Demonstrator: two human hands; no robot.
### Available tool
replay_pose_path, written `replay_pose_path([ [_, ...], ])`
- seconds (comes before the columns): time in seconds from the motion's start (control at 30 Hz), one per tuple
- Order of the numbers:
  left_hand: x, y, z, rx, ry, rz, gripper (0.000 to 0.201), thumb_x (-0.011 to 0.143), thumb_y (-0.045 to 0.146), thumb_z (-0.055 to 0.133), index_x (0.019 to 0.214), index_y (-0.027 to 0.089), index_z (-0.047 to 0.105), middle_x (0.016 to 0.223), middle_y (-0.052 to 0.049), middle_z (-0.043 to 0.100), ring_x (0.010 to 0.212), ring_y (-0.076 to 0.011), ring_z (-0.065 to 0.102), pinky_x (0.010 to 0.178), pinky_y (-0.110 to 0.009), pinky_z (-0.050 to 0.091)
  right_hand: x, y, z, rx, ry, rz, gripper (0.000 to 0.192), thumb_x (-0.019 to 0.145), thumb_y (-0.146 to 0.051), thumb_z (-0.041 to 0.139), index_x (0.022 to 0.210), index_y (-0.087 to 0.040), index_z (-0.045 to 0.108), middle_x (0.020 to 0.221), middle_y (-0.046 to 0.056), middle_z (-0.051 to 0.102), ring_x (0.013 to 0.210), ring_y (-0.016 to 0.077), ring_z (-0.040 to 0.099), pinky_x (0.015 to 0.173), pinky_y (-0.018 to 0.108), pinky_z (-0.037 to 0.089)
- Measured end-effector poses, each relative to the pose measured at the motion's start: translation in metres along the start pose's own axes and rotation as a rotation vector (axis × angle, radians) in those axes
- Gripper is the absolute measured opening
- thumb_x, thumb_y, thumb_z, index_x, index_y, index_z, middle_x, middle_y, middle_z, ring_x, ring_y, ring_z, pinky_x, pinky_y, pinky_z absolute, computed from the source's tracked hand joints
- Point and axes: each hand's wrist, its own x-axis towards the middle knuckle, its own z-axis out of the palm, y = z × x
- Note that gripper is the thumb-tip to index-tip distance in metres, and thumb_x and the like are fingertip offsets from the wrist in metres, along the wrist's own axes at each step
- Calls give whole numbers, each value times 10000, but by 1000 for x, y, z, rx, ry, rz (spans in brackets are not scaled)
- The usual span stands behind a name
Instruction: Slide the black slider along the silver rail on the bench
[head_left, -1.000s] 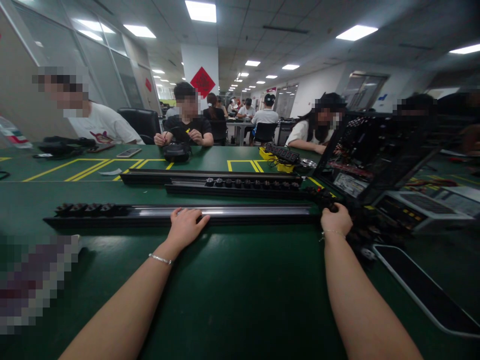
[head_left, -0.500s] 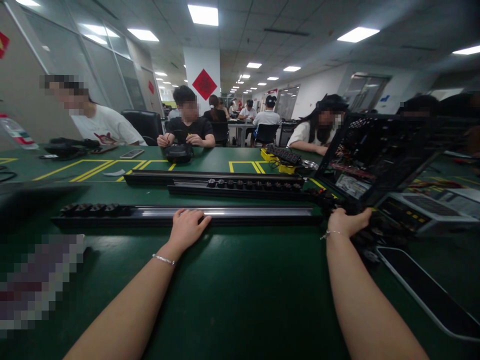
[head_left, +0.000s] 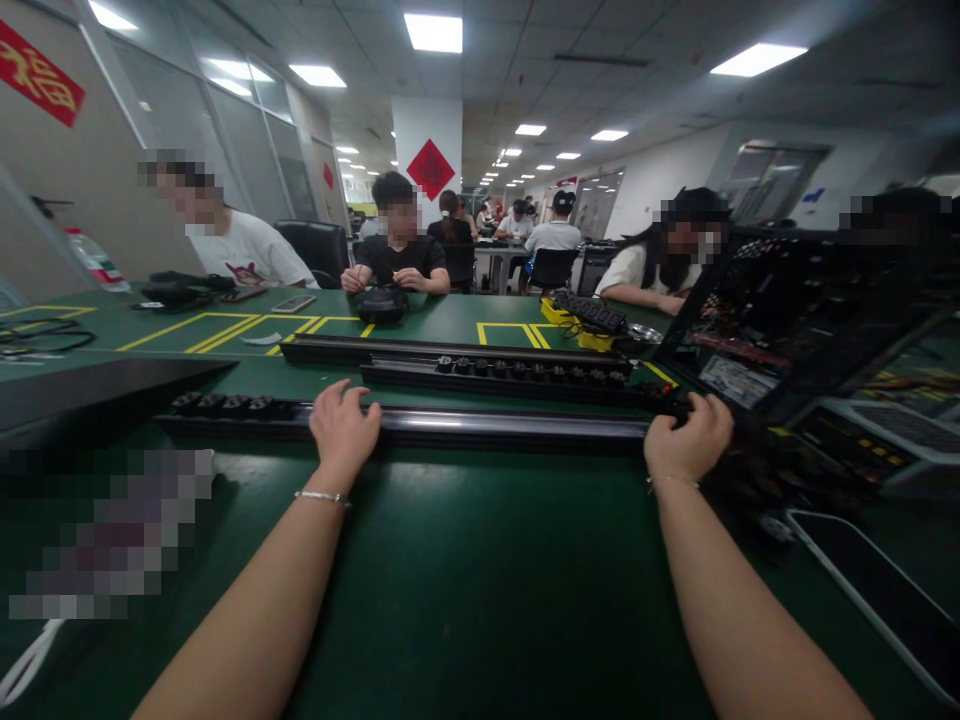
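A long black power strip point(head_left: 510, 428) with a shiny metal face lies across the green table point(head_left: 465, 580), a row of sockets at its left end. My left hand point(head_left: 343, 425) rests over the strip left of its middle, fingers curled on it. My right hand point(head_left: 688, 440) closes around the strip's right end, where dark parts and cables lie. Both wrists wear thin bracelets.
Two more black power strips point(head_left: 495, 368) lie parallel behind. An open black computer chassis point(head_left: 787, 320) leans at right, with a flat dark panel point(head_left: 877, 590) near the right front edge. A dark slab point(head_left: 90, 385) sits at left. Several people sit across the table.
My right hand came back from the dark parts at right and closed on the strip's right end. My left hand shifted left along the strip. The view turned slightly left.
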Motion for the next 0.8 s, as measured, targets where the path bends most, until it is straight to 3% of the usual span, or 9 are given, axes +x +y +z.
replay_pose_path([
  [0.07, 9, -19, -7, 23, 34, -137, 405, 788, 367, 460, 1116, 154, 562, 1394, -169, 354, 1297, -345, 281, 1033, -506, 277, -7, -12, 6, -46, -79, -172, 487, 759, -200, 414, 1236, -143, 496, 1339, 138, 418, 1245, 289, 357, 1016, 456, 283],
  [0.13, 17, -37, -14, 26, 43, -230, 479, 780, 380, 474, 1185, 129, 517, 1441, -196, 271, 1335, -352, 224, 1054, -509, 254, -15, -25, 13, -107, -256, -295, 444, 777, -252, 427, 1195, -180, 557, 1326, 100, 471, 1216, 267, 398, 993, 433, 320],
  [0.2, 23, -53, -20, 33, 76, -308, 547, 766, 387, 493, 1243, 121, 474, 1469, -199, 214, 1352, -344, 203, 1068, -494, 243, -22, -33, 18, -176, -423, -345, 398, 819, -270, 375, 1138, -229, 610, 1256, 51, 556, 1171, 229, 454, 992, 423, 321],
  [0.27, 27, -66, -22, 28, 68, -371, 626, 762, 405, 491, 1304, 102, 411, 1483, -213, 170, 1359, -355, 180, 1079, -499, 219, -25, -37, 19, -217, -500, -372, 398, 834, -268, 345, 1109, -241, 632, 1201, 25, 603, 1140, 201, 488, 976, 388, 341],
  [0.47, 30, -89, -16, 63, -12, -474, 643, 750, 435, 503, 1313, 140, 404, 1467, -211, 222, 1333, -357, 254, 1059, -511, 241, -22, -38, 15, -262, -537, -360, 401, 829, -268, 348, 1105, -245, 636, 1186, 8, 616, 1122, 199, 502, 924, 370, 375],
  [0.67, 26, -87, -15, 94, 6, -440, 591, 786, 403, 454, 1315, 145, 394, 1466, -196, 246, 1349, -329, 227, 1053, -522, 240, -22, -39, 15, -272, -566, -342, 407, 835, -275, 342, 1127, -250, 625, 1210, 8, 602, 1136, 198, 491, 934, 371, 363],
  [0.8, 25, -84, -16, 108, 29, -418, 559, 796, 377, 430, 1304, 144, 405, 1412, -184, 350, 1321, -316, 283, 1042, -524, 261, -22, -40, 15, -266, -576, -334, 413, 842, -283, 330, 1136, -250, 618, 1221, 9, 595, 1148, 200, 484, 938, 379, 359],
])
